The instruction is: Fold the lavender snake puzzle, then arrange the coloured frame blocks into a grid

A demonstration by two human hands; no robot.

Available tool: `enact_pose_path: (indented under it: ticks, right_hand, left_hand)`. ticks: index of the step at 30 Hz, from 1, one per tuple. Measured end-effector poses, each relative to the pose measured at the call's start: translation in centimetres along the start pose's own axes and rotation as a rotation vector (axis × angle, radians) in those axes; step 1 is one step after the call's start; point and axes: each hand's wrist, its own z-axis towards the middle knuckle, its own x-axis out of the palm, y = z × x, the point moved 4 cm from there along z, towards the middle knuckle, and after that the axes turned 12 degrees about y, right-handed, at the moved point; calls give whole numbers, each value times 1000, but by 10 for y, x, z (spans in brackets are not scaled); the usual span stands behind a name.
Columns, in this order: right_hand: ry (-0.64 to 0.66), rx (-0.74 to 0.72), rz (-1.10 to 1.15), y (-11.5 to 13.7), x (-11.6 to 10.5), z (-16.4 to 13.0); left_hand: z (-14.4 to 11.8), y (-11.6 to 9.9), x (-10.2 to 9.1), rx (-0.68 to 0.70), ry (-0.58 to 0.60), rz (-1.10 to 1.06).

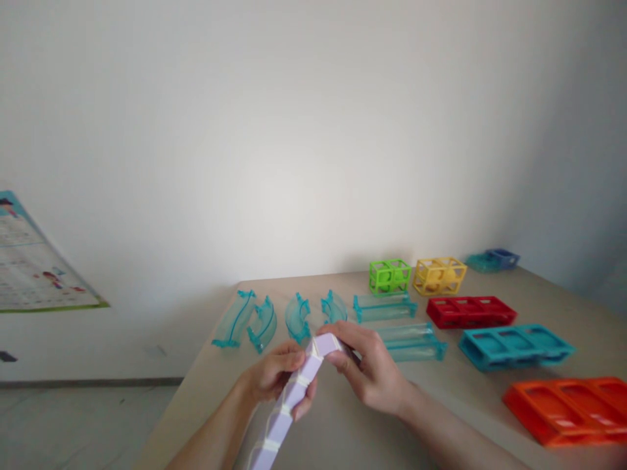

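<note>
- Head view: pale bench (pixel 215 372) fills lower mid & R, pushed up to or near a plain off-white wall (pixel 274 130); wall is brightest mid-pic, shaded toward R.
- Far L: printed poster (pixel 39 267) on wall, w/ green lower border, pic cut off by frame edge; text too blurred to read.
- Below it, dark skirting strip (pixel 98 383), then grey floor (pixel 73 418) w/ faint veining, L of bench edge.
- Both hands are over near part of bench, closed on a lilac strip (pixel 279 424) of jointed segments w/ pale seams.
- L hand (pixel 269 375): thumb on top, fingers curled round underside, partway along strip.
- R hand (pixel 377 372): thumb & index pinch the top end, where last seg bends off to R. Strip's lower end runs down btwn forearms & out of frame.
- Bench, L to mid: row of clear-teal pieces (pixel 238 320), some curved; 2 straight tracks (pixel 385 308) nearer mid, one partly behind R hand.
- Back: green frame (pixel 390 277) just beside yellow frame (pixel 439 277).
- R side, back to front: red tray (pixel 471 313), teal tray (pixel 514 346), orange tray (pixel 563 411), spaced apart; orange one's blurred.
- Far R corner: blue piece (pixel 503 258) beside a teal heap (pixel 482 262), details unclear.
</note>
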Motion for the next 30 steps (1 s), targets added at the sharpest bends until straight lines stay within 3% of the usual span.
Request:
enact_pose_path:
  ticks: [6, 17, 22, 26, 30]
  right_hand:
    - [58, -96, -44, 5, -1, 1]
    - [92, -212, -409, -1, -11, 4]
    - [-50, -217, -367, -3, -15, 0]
    - [-181, -125, -387, -8, -16, -5]
    - [-214, -82, -354, -11, -16, -6]
  left_hand:
    - [-2, 4, 1, -40, 48, -23]
    - [3, 8, 4, -92, 99, -137]
    - [5, 10, -1, 5, 187, -148]
    - [7, 7, 0, 54, 222, -155]
    - [9, 1, 5, 107, 244, -171]
